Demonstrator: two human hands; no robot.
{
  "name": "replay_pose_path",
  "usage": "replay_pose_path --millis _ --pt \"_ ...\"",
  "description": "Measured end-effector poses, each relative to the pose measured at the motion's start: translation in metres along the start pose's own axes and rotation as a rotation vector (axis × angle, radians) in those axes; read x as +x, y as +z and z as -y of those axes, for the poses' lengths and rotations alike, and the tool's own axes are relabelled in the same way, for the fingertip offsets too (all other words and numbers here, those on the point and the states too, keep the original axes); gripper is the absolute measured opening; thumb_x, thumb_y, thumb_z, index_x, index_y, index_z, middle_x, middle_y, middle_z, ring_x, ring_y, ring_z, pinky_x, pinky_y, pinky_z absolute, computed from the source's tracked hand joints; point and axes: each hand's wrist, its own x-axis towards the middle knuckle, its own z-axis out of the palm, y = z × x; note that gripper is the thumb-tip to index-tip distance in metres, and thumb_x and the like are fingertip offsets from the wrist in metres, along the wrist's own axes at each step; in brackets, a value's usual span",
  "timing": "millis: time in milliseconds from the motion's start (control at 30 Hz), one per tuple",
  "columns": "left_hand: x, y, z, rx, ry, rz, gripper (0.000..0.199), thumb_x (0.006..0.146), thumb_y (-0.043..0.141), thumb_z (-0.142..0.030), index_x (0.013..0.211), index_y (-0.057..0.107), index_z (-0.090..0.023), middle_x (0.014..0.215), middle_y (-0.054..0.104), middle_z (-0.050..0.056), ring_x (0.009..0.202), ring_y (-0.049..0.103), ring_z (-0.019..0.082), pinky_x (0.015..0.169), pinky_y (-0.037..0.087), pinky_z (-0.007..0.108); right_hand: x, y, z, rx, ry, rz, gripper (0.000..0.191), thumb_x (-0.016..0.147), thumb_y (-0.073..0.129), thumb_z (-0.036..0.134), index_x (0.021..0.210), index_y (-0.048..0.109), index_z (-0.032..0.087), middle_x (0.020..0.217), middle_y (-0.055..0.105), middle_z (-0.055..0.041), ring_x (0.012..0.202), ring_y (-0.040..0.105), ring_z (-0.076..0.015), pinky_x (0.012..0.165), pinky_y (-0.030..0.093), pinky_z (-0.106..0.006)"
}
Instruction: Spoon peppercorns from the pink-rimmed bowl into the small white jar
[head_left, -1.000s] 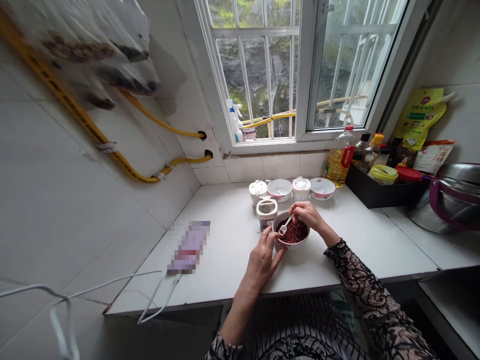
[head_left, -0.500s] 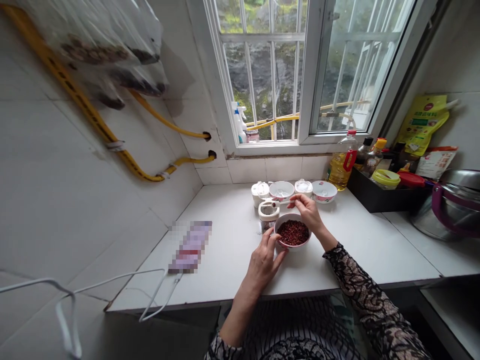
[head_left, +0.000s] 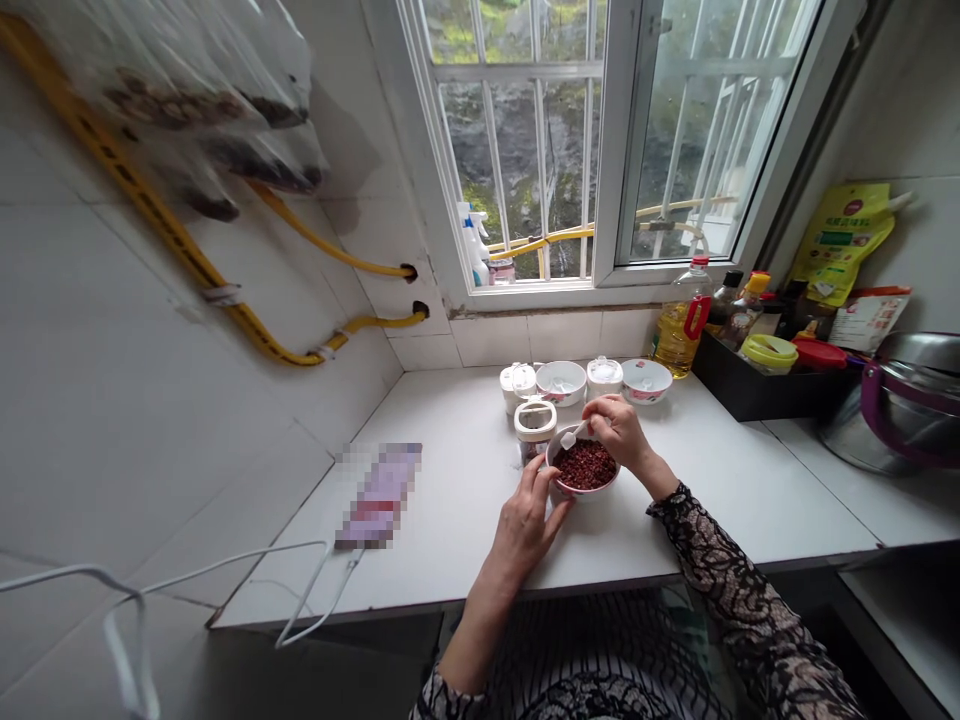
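Note:
A white bowl (head_left: 586, 492) of dark red dried pieces stands on the white counter (head_left: 465, 510). My left hand (head_left: 525, 515) grips its left side, thumb at the front and fingers on the rim. Pinched in my right hand (head_left: 619, 432) is a small white spoon (head_left: 571, 438), its scoop just over the bowl's back left part. Touching or nearly touching the bowl at the back left is an open clear jar (head_left: 535, 430) with a cream rim. Behind it are two white-lidded jars (head_left: 518, 385) (head_left: 604, 375) and two white bowls (head_left: 561, 382) (head_left: 646, 381).
An oil bottle (head_left: 679, 325) and a black box (head_left: 739, 385) of condiments stand at the back right, beside a metal pot (head_left: 900, 410). A blurred purple object (head_left: 381, 495) lies at the left near a white cable (head_left: 307, 600).
My right hand has turned the spoon from over the open jar to over the bowl, scoop now pointing down-left. The left hand keeps its hold. The view has shifted slightly.

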Motion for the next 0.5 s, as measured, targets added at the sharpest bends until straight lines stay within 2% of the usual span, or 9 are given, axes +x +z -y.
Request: replay_pose_path --millis 100,200,333,500 --pt "0.0 0.0 0.0 0.002 -0.004 0.003 0.035 0.089 0.058 -0.021 0.12 0.044 -0.025 0.135 0.051 0.013 0.115 0.062 0.026 0.078 0.06 0.036 -0.001 0.007 -0.002 -0.021 0.02 0.162 0.02 0.074 0.049 0.013 0.065 0.064 0.022 0.069 0.07 -0.0021 0.077 0.06 -0.0205 0.092 0.041 -0.036" --pt "-0.001 0.0 0.0 0.001 0.0 0.013 0.036 0.089 0.059 -0.021 0.121 0.043 -0.025 0.135 0.05 0.013 0.115 0.062 0.026 0.078 0.06 0.036 -0.002 0.013 -0.002 0.07 0.091 0.265 0.022 0.072 0.047 0.012 0.064 0.065 0.021 0.058 0.067 -0.0001 0.066 0.06 -0.0174 0.081 0.046 -0.031" --pt "-0.001 0.001 0.0 -0.004 -0.012 0.014 0.036 0.089 0.058 -0.021 0.122 0.043 -0.025 0.136 0.05 0.013 0.115 0.062 0.026 0.079 0.06 0.036 -0.001 0.011 -0.007 0.246 0.303 0.215 0.022 0.069 0.045 0.013 0.065 0.065 0.02 0.049 0.063 0.0026 0.05 0.056 -0.0136 0.059 0.045 -0.024" --pt "-0.001 0.001 0.001 -0.006 -0.002 0.005 0.037 0.088 0.059 -0.02 0.122 0.044 -0.025 0.136 0.05 0.013 0.115 0.062 0.026 0.08 0.059 0.036 0.003 0.004 -0.009 0.384 0.44 0.132 0.02 0.065 0.045 0.017 0.063 0.064 0.019 0.046 0.062 0.0025 0.047 0.057 -0.0136 0.055 0.045 -0.023"
